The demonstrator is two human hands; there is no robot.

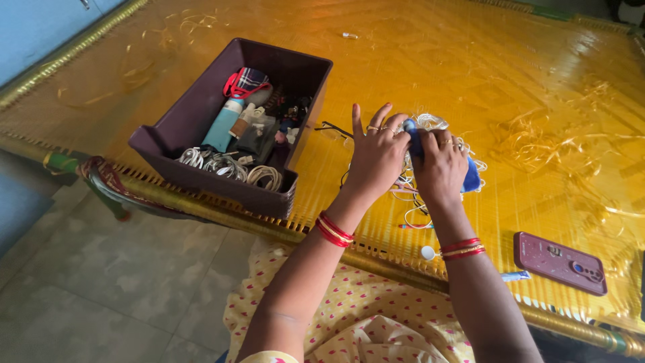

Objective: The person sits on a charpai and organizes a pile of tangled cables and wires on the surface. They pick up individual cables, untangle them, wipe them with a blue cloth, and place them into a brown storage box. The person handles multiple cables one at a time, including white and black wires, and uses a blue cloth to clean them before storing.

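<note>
My left hand (375,156) and my right hand (440,165) are together over a tangle of white cables (430,122) on the yellow woven cot (470,60). A blue object (471,178) sits between my hands, and my right hand is closed around it; its upper end (410,129) shows between my fingers. The fingers of my left hand are spread and touch that upper end. More white cable loops (415,214) trail below my hands. Both wrists wear red and gold bangles.
A dark purple plastic bin (190,114) at the left holds coiled white cables, a teal bottle (222,124) and small items. A maroon phone (560,262) lies at the right near the cot's edge. Loose yellow strands (537,138) lie scattered. Tiled floor (101,282) lies below left.
</note>
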